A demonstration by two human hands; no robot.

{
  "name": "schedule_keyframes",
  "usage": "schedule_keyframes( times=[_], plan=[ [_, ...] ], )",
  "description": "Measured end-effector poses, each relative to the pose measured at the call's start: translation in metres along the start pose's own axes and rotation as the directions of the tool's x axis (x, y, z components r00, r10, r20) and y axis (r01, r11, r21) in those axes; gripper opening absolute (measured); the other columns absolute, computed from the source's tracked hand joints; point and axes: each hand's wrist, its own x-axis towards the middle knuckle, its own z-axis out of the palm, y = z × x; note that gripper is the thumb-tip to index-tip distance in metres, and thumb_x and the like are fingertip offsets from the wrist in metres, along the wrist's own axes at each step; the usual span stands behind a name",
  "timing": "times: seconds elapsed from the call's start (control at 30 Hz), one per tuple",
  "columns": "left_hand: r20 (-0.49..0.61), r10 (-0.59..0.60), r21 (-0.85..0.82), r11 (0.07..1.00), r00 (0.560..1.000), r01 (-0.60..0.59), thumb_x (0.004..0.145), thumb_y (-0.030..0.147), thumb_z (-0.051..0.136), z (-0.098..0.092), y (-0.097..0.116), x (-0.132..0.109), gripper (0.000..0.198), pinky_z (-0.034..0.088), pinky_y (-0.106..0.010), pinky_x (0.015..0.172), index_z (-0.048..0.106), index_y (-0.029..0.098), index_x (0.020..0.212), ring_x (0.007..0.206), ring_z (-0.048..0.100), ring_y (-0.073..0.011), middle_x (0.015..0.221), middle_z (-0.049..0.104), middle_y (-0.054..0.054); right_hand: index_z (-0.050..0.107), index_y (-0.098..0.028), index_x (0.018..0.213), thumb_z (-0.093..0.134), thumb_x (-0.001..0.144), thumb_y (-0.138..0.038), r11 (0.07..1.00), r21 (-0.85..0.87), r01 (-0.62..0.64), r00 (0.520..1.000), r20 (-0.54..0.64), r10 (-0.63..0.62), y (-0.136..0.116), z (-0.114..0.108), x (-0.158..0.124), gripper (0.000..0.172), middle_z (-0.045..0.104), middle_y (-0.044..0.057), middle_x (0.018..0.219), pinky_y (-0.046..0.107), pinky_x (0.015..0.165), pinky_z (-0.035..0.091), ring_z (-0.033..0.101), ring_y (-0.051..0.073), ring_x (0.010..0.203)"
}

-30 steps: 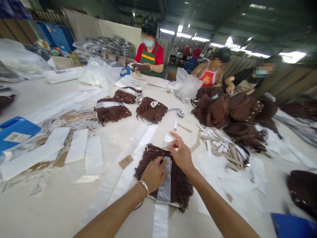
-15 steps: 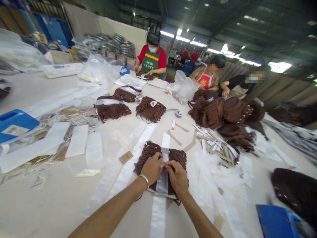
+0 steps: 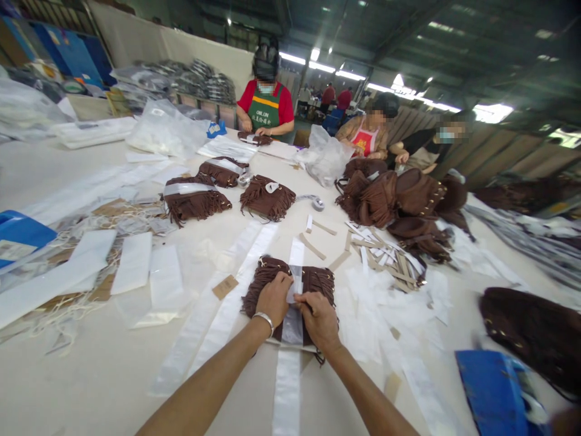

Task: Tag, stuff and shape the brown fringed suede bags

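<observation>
A dark brown fringed bag [image 3: 315,280] lies flat on the table before me, with a translucent white plastic strip [image 3: 293,330] running across its middle. My left hand [image 3: 275,301] rests on the bag's left half, its fingers closed on the strip near the centre. From the other side, my right hand [image 3: 321,321] pinches the strip's edge between thumb and forefinger. A small white flap [image 3: 294,287] of it shows between the two hands. The strip's long tail [image 3: 287,387] lies on the table towards me.
Fringed bags [image 3: 195,200] sit further back, near a roll of tape [image 3: 318,204]. Brown bags [image 3: 385,197] are heaped at right, beside paper strips [image 3: 385,257]. White cards [image 3: 131,263] and strung tags lie left. Blue dispensers [image 3: 492,387] stand on both sides. Co-workers [image 3: 265,109] work across the table.
The view has shifted slightly, so most things sit further left. Both hands stay at the bag's middle; the small white flap between the fingers now shows more clearly.
</observation>
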Motion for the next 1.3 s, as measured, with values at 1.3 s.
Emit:
schedule_keyframes(
  times=[1.3],
  plan=[
    [0.030, 0.221, -0.195, 0.958, 0.975, -0.211, 0.082, 0.022, 0.053, -0.009, -0.007, -0.006, 0.016, 0.046, -0.035, 0.103, 0.067, 0.022, 0.092, 0.112, 0.057, -0.0198, 0.129, 0.049, -0.004, 0.061, -0.021, 0.105, 0.056, 0.082, -0.016, 0.878, -0.317, 0.359, 0.920, 0.280, -0.275, -0.005, -0.023, -0.019, 0.024, 0.066, 0.005, 0.108, 0.033, 0.088, 0.037, 0.051, 0.019, 0.098]
  ],
)
